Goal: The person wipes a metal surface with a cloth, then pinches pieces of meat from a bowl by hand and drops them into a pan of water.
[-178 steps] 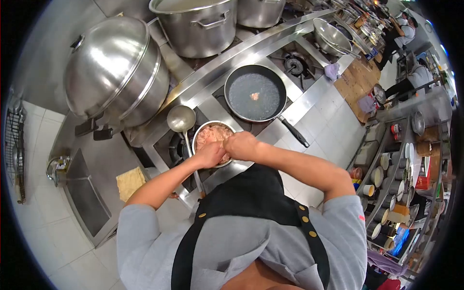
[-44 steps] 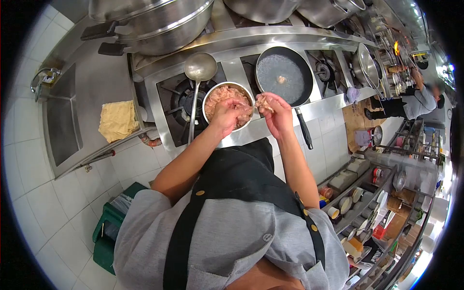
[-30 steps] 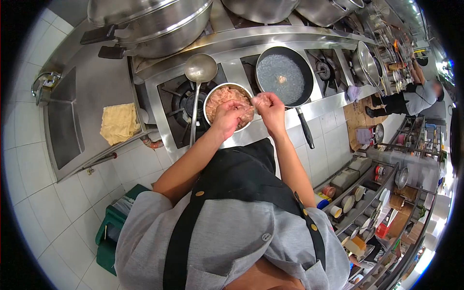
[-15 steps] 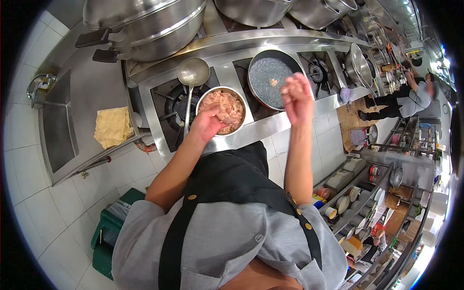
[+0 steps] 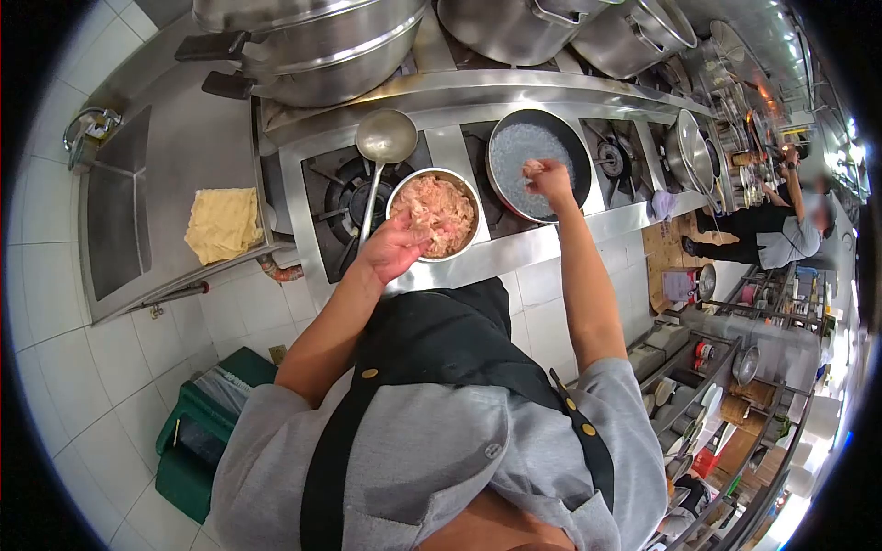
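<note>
Raw minced meat (image 5: 439, 204) fills a round metal bowl (image 5: 477, 198) at the front of the stove. My left hand (image 5: 397, 248) is palm up at the bowl's near left rim, its fingers curled around some of the mince. A dark-rimmed frying pan (image 5: 571, 147) holding clear, watery liquid (image 5: 524, 147) sits on the burner to the right. Over this pan my right hand (image 5: 551, 184) is closed, fingertips down, with a small lump of meat (image 5: 533, 168) at them. A metal ladle (image 5: 386, 136) lies left of the bowl, its handle running toward me.
Large steel pots (image 5: 322, 55) stand along the back ledge. To the left are a sink (image 5: 115, 211) and a folded yellow cloth (image 5: 223, 225) at the counter edge. A wok (image 5: 684, 151) stands farther right, and another person (image 5: 795, 230) works beyond it. Shelves (image 5: 735, 367) hold dishes behind.
My right hand has moved from beside the pan's right rim to over its middle. My left hand has drawn back from the mince toward the near rim. The whole view has shifted slightly.
</note>
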The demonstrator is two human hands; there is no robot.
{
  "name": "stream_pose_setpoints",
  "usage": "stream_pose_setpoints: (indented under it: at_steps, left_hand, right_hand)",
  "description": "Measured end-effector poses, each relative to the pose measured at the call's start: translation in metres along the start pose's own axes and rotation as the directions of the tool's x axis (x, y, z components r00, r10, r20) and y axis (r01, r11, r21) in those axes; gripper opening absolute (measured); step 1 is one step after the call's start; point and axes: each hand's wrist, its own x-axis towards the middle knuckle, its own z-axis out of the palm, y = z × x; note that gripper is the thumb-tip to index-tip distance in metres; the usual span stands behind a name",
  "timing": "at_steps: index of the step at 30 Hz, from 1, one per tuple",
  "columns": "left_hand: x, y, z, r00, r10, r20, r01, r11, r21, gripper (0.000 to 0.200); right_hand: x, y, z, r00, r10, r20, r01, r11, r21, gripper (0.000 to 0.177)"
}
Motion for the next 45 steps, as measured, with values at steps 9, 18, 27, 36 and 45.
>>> stream_pose_setpoints:
  at_steps: [9, 18, 27, 36, 45]
  left_hand:
    - [-0.025, 0.030, -0.021, 0.978, 0.142, -0.155, -0.124, 0.985, 0.116, 0.032]
    - [-0.028, 0.065, -0.010, 0.969, 0.067, -0.236, 0.011, 0.948, 0.318, 0.023]
    - [-0.012, 0.041, -0.021, 0.993, 0.013, -0.117, -0.001, 0.994, 0.107, 0.041]
    - [0.006, 0.024, -0.016, 0.981, 0.079, -0.177, -0.044, 0.979, 0.197, 0.048]
    - [0.027, 0.012, -0.037, 0.990, -0.055, 0.133, 0.068, 0.993, -0.098, 0.040]
  right_hand:
    - [0.040, 0.020, -0.023, 0.980, -0.133, 0.148, 0.166, 0.955, -0.245, 0.033]
    - [-0.098, -0.044, 0.100, 0.703, -0.409, 0.583, 0.709, 0.340, -0.617, 0.027]
    - [-0.105, 0.006, 0.122, 0.583, -0.444, 0.681, 0.800, 0.168, -0.576, 0.021]
    - [-0.113, -0.016, 0.103, 0.748, -0.506, 0.430, 0.658, 0.650, -0.380, 0.020]
    - [-0.120, 0.002, 0.109, 0.691, -0.598, 0.406, 0.722, 0.540, -0.433, 0.029]
